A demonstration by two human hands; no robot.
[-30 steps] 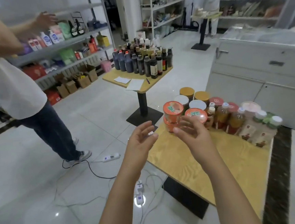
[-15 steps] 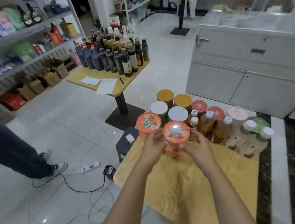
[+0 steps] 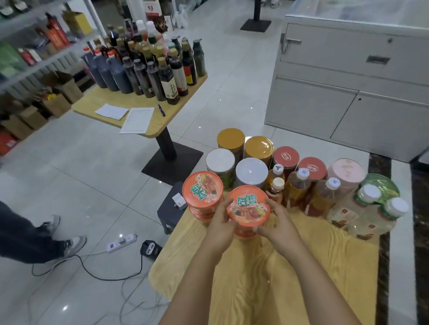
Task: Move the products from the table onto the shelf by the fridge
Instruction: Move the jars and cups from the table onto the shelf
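Two hands were on one product. The left hand (image 3: 220, 230) and right hand (image 3: 278, 224) were clamped on opposite sides of a noodle cup (image 3: 248, 206), fingers curled on its wall just under the orange lid. The cup was upright, lid level. It stood above another orange piece of the same kind, probably a stack-mate. I could not tell whether it had lifted clear or was touching it.

The cup was at the near side of the product cluster, toward the left edge of the table (image 3: 271, 294). A second stack of cups (image 3: 202, 193) stood just beside it, at the left edge. Round tins (image 3: 251, 170) stood behind, toward the far edge, with tea bottles (image 3: 297, 186) to the right and pale drink bottles (image 3: 373, 210) near the right edge.

Judgement: the two-sided grip suited a wide, light, thin-walled cup, since even pressure keeps it level and undented. The front row went first because it blocked the reach to the tins. The bare near half of the table left room for the forearms.

No product from this table was seen on any shelf, so the task was at the pick-up step. I could not tell which shelf was the target; a white cabinet (image 3: 356, 77) stood beyond the far right corner.
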